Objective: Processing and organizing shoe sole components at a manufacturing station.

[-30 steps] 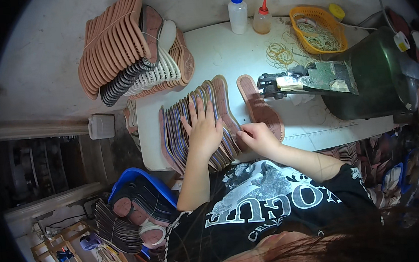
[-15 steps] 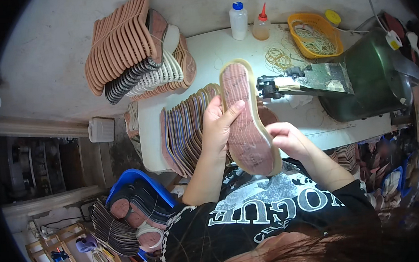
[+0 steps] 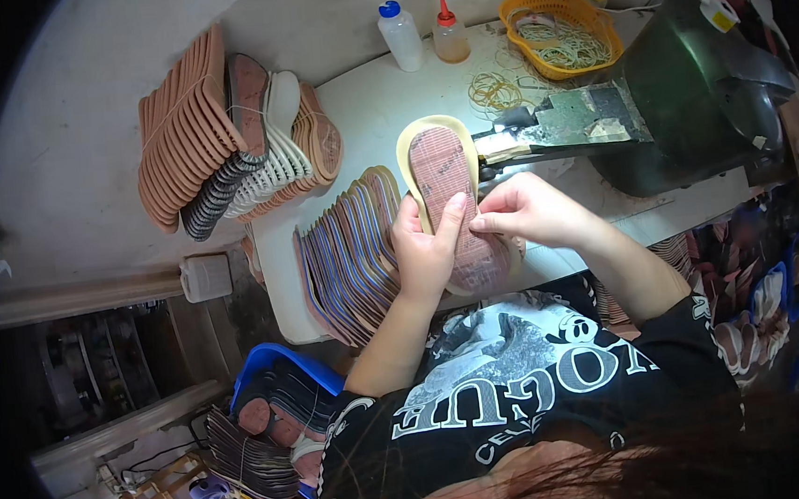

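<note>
Your left hand [image 3: 426,252] and right hand [image 3: 530,211] both grip the pink, cream-rimmed shoe insole [image 3: 452,203] above the white counter [image 3: 379,110], tilted upright so its textured face shows, beside the fanned insole stack [image 3: 348,253].

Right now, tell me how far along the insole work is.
Looks done: tied bundles of soles stacked at the table's far left edge. In hand: one insole, gripped by the left hand and pinched by the right hand near the green machine. Left: the fanned row of insoles on the table, apparently unprocessed.
</note>
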